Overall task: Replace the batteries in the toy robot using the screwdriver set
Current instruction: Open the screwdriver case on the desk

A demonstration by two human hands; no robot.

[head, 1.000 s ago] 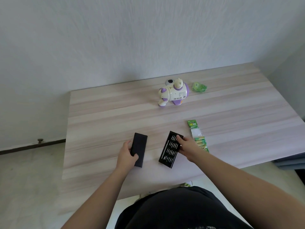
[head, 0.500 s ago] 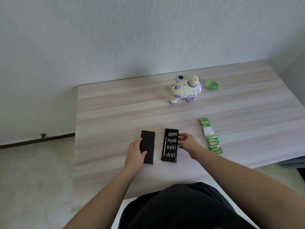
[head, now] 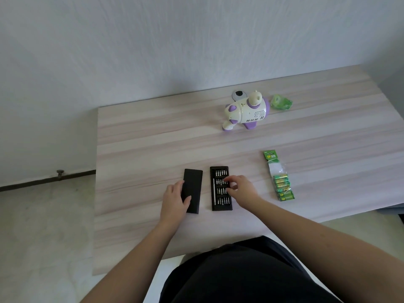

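Right hand (head: 240,189) now over the bit tray (head: 220,188), up from its right edge, fingers (head: 229,179) curled down among the bits. Bit tray now straight and parallel to the black cover (head: 192,190), no longer angled. Left hand (head: 175,200) lower along the cover's left edge.
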